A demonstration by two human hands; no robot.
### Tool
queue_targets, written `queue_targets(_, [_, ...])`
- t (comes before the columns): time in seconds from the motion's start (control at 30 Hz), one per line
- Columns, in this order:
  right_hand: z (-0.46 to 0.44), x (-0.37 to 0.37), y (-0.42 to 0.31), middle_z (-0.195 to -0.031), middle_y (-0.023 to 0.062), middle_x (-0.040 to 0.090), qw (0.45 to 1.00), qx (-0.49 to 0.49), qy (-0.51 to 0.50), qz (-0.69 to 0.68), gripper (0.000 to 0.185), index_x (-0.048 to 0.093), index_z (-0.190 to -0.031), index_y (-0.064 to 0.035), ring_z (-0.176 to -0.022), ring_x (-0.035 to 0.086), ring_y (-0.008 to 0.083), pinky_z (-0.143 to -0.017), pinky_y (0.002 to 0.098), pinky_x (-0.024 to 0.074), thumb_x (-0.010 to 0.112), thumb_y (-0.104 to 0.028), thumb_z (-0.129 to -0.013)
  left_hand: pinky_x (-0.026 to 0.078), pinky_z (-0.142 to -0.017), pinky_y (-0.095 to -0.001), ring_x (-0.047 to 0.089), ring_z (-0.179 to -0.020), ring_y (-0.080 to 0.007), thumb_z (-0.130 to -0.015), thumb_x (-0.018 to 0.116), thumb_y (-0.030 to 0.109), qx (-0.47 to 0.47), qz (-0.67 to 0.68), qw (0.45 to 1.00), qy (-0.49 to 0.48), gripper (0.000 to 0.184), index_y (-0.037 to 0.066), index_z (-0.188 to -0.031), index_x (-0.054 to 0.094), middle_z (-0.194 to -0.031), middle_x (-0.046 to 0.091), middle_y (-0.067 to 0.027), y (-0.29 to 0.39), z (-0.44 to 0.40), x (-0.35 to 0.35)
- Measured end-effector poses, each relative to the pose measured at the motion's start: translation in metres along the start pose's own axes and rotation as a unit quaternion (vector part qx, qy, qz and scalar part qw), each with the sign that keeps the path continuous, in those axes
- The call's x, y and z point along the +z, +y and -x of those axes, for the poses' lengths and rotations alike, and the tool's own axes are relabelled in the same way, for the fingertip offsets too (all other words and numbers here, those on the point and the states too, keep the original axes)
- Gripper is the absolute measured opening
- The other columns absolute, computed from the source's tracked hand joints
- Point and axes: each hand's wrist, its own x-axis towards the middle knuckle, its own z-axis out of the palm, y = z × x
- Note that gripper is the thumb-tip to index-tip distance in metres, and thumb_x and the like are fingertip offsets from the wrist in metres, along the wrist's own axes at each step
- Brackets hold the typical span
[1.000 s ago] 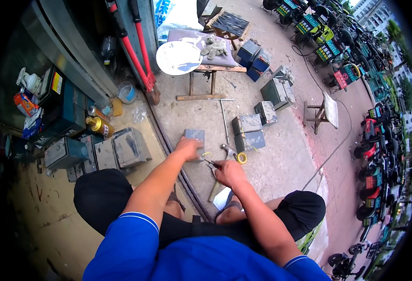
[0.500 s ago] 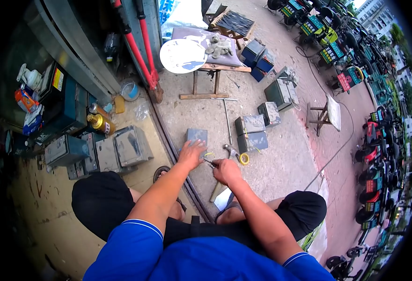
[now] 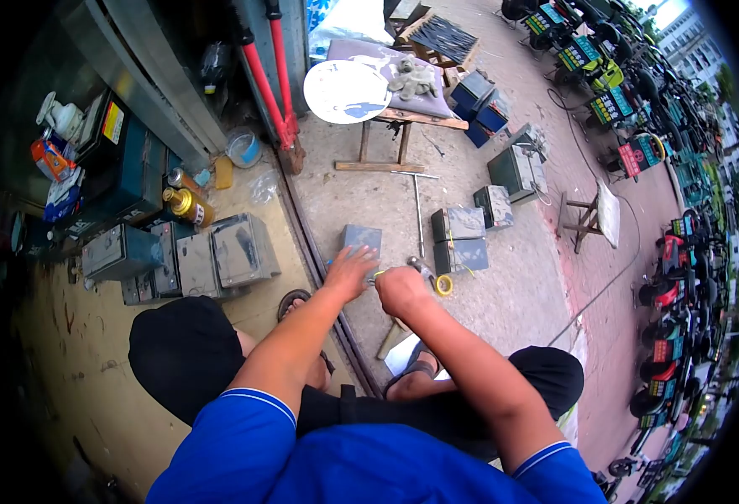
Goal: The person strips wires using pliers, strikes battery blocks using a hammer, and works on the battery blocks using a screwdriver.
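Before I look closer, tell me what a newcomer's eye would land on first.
Probably the bright blue shirt at bottom centre, with the left hand over a grey block and the closed right hand beside it. Next, the red-handled tool at upper left, near the round white disc. The parked bikes crowd the right side.

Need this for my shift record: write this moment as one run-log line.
left hand: spread over grey box | right hand: closed, contents hidden | nearby: hammer, yellow tape roll
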Motion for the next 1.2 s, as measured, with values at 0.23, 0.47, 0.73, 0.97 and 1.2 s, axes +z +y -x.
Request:
queue_targets(0.23, [-0.011, 0.000, 0.007, -0.088, 0.0225, 0.073, 0.999, 0.020, -0.038, -0.026, 0.014, 0.076, -0.084, -0.0033, -0.082, 0.073, 0.0352, -0.072, 0.0441, 0.0586, 0.069, -0.014, -0.080, 0.017, -0.126, -0.0462, 0.029, -0.152, -0.0212, -0.082, 0.078, 0.022, -0.005, -0.001, 1.000, -0.002, 0.063, 0.018, -0.142, 0.058, -0.161, 0.040, -0.0039, 0.002, -0.001, 0.001])
queue_targets(0.47, [-0.036, 0.013, 0.009, -0.098, 0.0298, 0.070, 0.971, 0.131, -0.165, -0.111, 0.027, 0.076, -0.088, -0.0011, -0.097, 0.069, 0.0448, -0.088, 0.0485, 0.0548, 0.059, -0.022, -0.083, 0.013, -0.127, -0.0474, 0.028, -0.153, -0.0215, -0.083, 0.078, 0.023, 0.008, 0.024, 1.000, 0.007, 0.065, 0.019, -0.145, 0.055, -0.161, 0.040, -0.0029, -0.004, 0.004, 0.006])
queue_targets(0.73, [-0.040, -0.003, -0.002, -0.099, 0.0311, 0.070, 0.956, 0.172, -0.196, -0.132, 0.028, 0.075, -0.088, 0.0032, -0.100, 0.070, 0.0440, -0.089, 0.0464, 0.0558, 0.060, -0.020, -0.082, 0.013, -0.127, -0.0484, 0.029, -0.152, -0.0226, -0.084, 0.076, 0.017, 0.015, 0.076, 0.996, 0.037, 0.061, 0.017, -0.142, 0.057, -0.159, 0.043, -0.0036, -0.007, 0.007, 0.010])
queue_targets(0.97, [-0.035, -0.031, -0.028, -0.112, 0.0197, 0.072, 0.952, 0.202, -0.205, -0.106, 0.028, 0.074, -0.107, -0.0057, -0.105, 0.070, 0.0356, -0.091, 0.0459, 0.0561, 0.060, -0.013, -0.084, 0.014, -0.126, -0.0521, 0.033, -0.150, -0.0250, -0.084, 0.074, 0.018, 0.043, 0.100, 0.992, 0.062, 0.050, 0.018, -0.133, 0.065, -0.156, 0.047, -0.0042, -0.013, 0.006, 0.017])
queue_targets(1.2, [-0.016, -0.036, -0.020, -0.092, 0.0208, 0.074, 0.987, -0.059, -0.142, 0.040, 0.018, 0.076, -0.087, -0.0020, -0.085, 0.073, 0.0393, -0.074, 0.0488, 0.0587, 0.060, -0.009, -0.082, 0.014, -0.126, -0.0508, 0.033, -0.150, -0.0250, -0.083, 0.076, 0.017, 0.039, 0.097, 0.994, 0.044, 0.052, 0.021, -0.134, 0.066, -0.157, 0.046, -0.0051, -0.012, 0.006, 0.015])
